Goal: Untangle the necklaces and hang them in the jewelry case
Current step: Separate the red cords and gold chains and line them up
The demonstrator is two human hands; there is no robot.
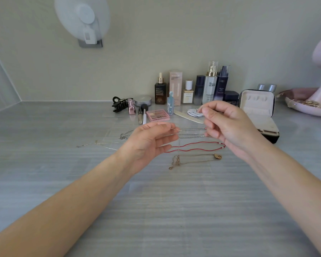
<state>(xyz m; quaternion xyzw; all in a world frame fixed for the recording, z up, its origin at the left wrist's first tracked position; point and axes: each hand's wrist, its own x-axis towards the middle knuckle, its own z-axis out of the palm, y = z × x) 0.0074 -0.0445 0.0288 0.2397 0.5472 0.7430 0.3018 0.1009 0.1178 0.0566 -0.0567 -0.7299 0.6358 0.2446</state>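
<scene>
two hands holding a thin chain above the grey counter

the grey counter (63, 182) is filling the whole lower part of the frame. the left hand (146, 143) is hovering at the centre, palm turned inward, its fingers gently curled and its fingertips (174, 127) close together; a very thin chain (178, 143) seems to be hanging down from them, but i cannot tell if they are really pinching it. the right hand (228, 125) is raised right of centre, thumb and forefinger pressed together as on something fine, too small to tell. the open jewelry case (258, 108) is standing at centre right, behind the right hand. between the hands, silver chains (191, 132) are lying on the counter, the red cord necklace (193, 147) just below them, and the gold necklace (193, 158) lowest. another silver chain (100, 143) is lying left of the left hand.
</scene>
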